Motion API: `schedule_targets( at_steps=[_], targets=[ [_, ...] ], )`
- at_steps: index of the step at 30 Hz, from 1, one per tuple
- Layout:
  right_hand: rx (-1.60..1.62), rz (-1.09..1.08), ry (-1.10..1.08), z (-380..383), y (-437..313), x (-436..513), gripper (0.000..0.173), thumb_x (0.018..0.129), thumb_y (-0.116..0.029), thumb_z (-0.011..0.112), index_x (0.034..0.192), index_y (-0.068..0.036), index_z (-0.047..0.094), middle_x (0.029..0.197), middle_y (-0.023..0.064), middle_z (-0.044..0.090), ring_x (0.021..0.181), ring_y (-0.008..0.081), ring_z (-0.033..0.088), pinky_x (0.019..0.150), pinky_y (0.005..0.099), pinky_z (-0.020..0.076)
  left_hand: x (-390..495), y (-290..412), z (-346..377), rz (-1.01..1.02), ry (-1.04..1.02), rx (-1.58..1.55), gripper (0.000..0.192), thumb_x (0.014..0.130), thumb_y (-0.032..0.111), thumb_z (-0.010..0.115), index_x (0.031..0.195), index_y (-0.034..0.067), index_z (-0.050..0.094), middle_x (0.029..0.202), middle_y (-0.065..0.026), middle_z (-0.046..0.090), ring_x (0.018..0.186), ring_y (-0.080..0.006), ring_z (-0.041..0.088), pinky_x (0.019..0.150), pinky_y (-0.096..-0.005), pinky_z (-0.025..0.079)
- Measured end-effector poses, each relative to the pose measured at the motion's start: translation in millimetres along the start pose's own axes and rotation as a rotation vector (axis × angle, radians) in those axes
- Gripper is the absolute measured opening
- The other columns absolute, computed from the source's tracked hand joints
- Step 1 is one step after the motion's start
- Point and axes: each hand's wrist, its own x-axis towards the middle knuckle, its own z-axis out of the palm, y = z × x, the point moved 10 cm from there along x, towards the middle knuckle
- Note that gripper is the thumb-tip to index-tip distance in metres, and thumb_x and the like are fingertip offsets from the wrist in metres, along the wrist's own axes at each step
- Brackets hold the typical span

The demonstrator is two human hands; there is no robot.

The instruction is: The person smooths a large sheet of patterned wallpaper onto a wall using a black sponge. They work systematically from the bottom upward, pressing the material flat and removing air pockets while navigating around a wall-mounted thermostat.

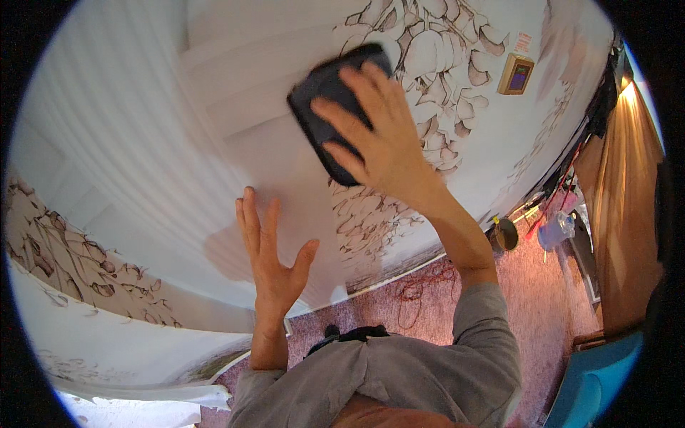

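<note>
A wall covering point(299, 214), white and grey with brown-outlined petals and flowers, fills the view in front of me. My right hand point(380, 128) is on a dark, roughly rectangular pad or brush point(348, 101), fingers spread over its back, with the pad against the covering beside the floral drawing. Some blur lies over the pad and the fingertips. Lower and to the left, my left hand point(275, 251) is raised with fingers and thumb apart, holding nothing. It is at the plain part of the covering; whether the fingers touch it is unclear.
A small wall-mounted control panel point(516, 75) is at the upper right. Below it stand a dark bucket point(504, 234) and a clear plastic bottle point(556, 230). A tangled red cord point(415, 289) lies on the reddish carpet point(535, 310). A blue object point(599, 374) is at lower right, near a brown curtain point(621, 214).
</note>
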Motion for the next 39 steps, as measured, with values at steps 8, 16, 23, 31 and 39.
schedule_targets(
  at_steps=[8,16,23,31,39],
  targets=[
    [0.0,0.039,-0.071,7.1,1.6,-42.8,0.059,0.088,-0.031,0.082,0.145,-0.022,0.068,0.163,0.0181,0.048,0.15,0.0465,0.043,0.119,0.062,0.0387,-2.5,-6.2,0.5,-0.039,-0.015,-0.058,0.089,0.084,0.015,0.091,0.162,0.006,0.05,0.18,-0.0238,0.026,0.167,-0.0467,0.016,0.132,-0.0603,0.019],
    [0.018,-0.095,-0.084,23.1,-39.1,10.2,0.058,0.086,-0.033,0.085,0.141,-0.02,0.071,0.161,0.0203,0.049,0.147,0.0462,0.045,0.117,0.0605,0.0405,-3.5,-8.4,-4.6,-0.088,-0.018,-0.088,0.089,0.084,0.014,0.09,0.163,0.007,0.05,0.18,-0.0223,0.027,0.168,-0.0432,0.016,0.134,-0.0573,0.018],
    [0.006,-0.301,-0.08,45.0,-80.9,33.0,0.058,0.086,-0.033,0.083,0.142,-0.027,0.07,0.165,0.0073,0.052,0.154,0.033,0.045,0.12,0.0562,0.0388,-7.6,-10.6,-5.9,-0.05,-0.009,-0.029,0.089,0.083,0.01,0.09,0.162,0.005,0.05,0.179,-0.0241,0.026,0.167,-0.0481,0.017,0.132,-0.0581,0.021],
    [-0.025,-0.16,0.126,-11.5,-20.7,76.5,0.063,0.084,-0.037,0.083,0.143,-0.022,0.067,0.162,0.0156,0.05,0.15,0.044,0.043,0.118,0.06,0.0389,-10.3,-20.0,-14.6,-0.123,-0.025,-0.066,0.089,0.083,0.011,0.09,0.162,0.005,0.05,0.179,-0.023,0.028,0.166,-0.0466,0.019,0.132,-0.0584,0.022],
    [-0.025,-0.087,0.121,-2.1,-26.5,74.9,0.067,0.084,-0.037,0.084,0.146,-0.021,0.068,0.164,0.0231,0.046,0.148,0.0519,0.042,0.117,0.0639,0.0389,-11.7,-23.1,-13.7,-0.09,-0.008,-0.092,0.09,0.084,0.013,0.089,0.164,0.007,0.048,0.179,-0.0228,0.029,0.166,-0.0469,0.021,0.132,-0.0593,0.022]
  ],
)
